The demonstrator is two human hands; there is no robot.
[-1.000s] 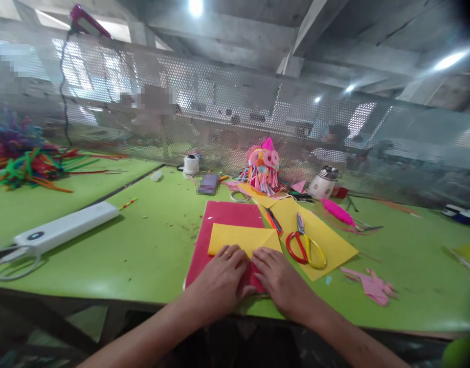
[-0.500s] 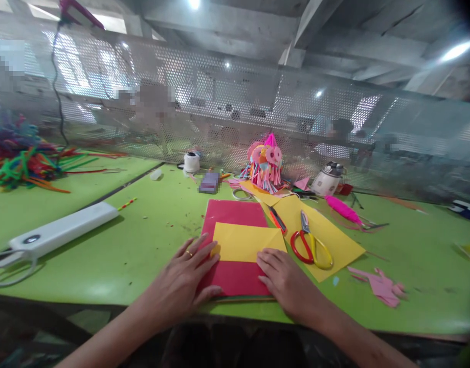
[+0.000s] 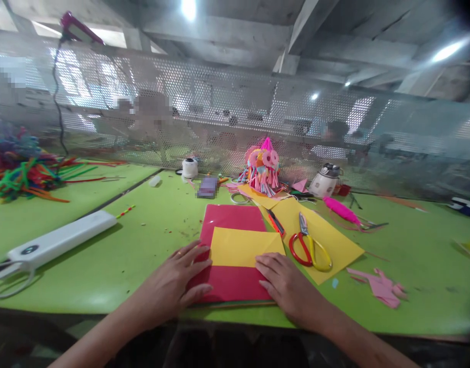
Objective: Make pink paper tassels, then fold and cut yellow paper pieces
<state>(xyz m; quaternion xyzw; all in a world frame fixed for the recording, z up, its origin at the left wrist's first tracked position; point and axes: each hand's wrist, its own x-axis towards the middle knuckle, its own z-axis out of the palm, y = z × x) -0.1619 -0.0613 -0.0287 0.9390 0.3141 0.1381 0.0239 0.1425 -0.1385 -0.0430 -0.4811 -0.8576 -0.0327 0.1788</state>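
Note:
A yellow sheet of paper (image 3: 235,248) lies across red paper (image 3: 232,283) in front of me, near the table's front edge. My left hand (image 3: 177,278) rests at the left side of the red paper, fingers spread and flat, fingertips by the yellow sheet's left edge. My right hand (image 3: 283,281) lies flat over the right side, its fingertips on the yellow sheet's lower right and the red paper. Just right of the sheets sit an orange-and-black utility knife (image 3: 275,223) and scissors (image 3: 307,245) with red and yellow handles, both on a larger yellow paper (image 3: 330,240).
On the green table (image 3: 150,271) stand a pink tasselled paper craft (image 3: 263,163), a white spool (image 3: 189,167) and a white container (image 3: 325,180). A white power strip (image 3: 66,236) lies left, pink paper scraps (image 3: 378,286) right. A perforated screen (image 3: 219,92) runs behind.
My left hand has shifted slightly left, baring more of the red paper's left side. My right hand stays about where it was on the paper. The view has tilted a little.

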